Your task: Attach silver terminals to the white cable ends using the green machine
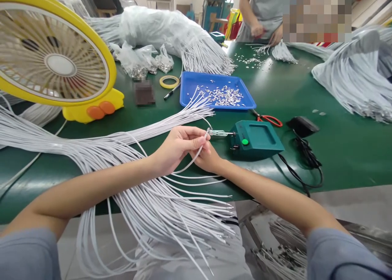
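Note:
My left hand [177, 146] pinches a single white cord [196, 156] near its end, and my right hand [208, 158] sits right beneath it, fingers also closed on the cord. The cord's tip points at the metal jaw [218, 132] sticking out of a small teal machine [255, 139] with a green button. A big bundle of white cords [101, 147] runs from the left across the green table and spills over its front edge onto my lap. A blue tray [196, 84] behind my hands holds several small metal clips.
A yellow desk fan [55, 55] stands at the left. Red-handled scissors [269, 119], a black adapter [301, 125] with cable, a tape roll [169, 81] and a pen lie nearby. Bagged cord bundles [165, 31] lie at the back. Another person [263, 10] works at the far side.

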The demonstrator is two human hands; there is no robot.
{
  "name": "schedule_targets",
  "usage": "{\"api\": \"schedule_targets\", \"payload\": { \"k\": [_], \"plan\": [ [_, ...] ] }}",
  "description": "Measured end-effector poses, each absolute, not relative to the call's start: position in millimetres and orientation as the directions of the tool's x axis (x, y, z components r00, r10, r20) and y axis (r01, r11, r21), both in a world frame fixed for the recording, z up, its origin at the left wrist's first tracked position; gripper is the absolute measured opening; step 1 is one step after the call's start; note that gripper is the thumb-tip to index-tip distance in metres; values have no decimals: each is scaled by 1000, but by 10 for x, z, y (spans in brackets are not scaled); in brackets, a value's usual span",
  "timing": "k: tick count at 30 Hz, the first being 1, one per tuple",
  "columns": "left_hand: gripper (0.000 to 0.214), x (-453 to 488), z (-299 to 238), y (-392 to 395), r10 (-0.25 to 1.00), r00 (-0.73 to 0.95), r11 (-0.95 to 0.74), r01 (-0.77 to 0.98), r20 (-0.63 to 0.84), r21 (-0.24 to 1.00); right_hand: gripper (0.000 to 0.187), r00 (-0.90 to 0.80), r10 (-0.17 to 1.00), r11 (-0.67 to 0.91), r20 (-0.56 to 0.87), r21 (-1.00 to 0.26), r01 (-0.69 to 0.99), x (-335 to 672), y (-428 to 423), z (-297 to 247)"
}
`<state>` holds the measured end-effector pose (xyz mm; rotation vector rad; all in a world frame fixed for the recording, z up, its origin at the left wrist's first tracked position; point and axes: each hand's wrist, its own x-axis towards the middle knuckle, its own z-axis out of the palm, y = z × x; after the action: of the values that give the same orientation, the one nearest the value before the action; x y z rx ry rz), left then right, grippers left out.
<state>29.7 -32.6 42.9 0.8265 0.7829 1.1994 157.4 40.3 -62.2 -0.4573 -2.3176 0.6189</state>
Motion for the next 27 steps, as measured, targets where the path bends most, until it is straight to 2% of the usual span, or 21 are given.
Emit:
{"api": "schedule_targets", "payload": {
  "k": [6, 10, 13, 20, 24, 27],
  "plan": [
    [21, 334, 466, -377, 994, 112, 52, -461, 0, 886, 18, -742, 430, 826, 514, -555, 93, 1574, 393, -552],
    [18, 353, 417, -413, 984, -12, -172, -295, 176, 940, 17, -751, 435, 827, 498, -551, 114, 1579, 370, -508],
    [14, 342, 351, -402, 956, -44, -294, -174, 291, 940, 18, -755, 452, 825, 476, -544, 151, 1576, 366, -503],
    [16, 355, 360, -390, 930, -83, -363, -58, 358, 930, 22, -780, 429, 819, 456, -561, 123, 1583, 365, -485],
    [14, 380, 399, -435, 911, -41, -410, -5, 410, 912, 23, -788, 453, 797, 417, -586, 149, 1598, 339, -477],
    [13, 396, 431, -464, 891, -3, -454, 33, 455, 890, 21, -792, 503, 732, 345, -658, 178, 1601, 326, -450]
  ]
}}
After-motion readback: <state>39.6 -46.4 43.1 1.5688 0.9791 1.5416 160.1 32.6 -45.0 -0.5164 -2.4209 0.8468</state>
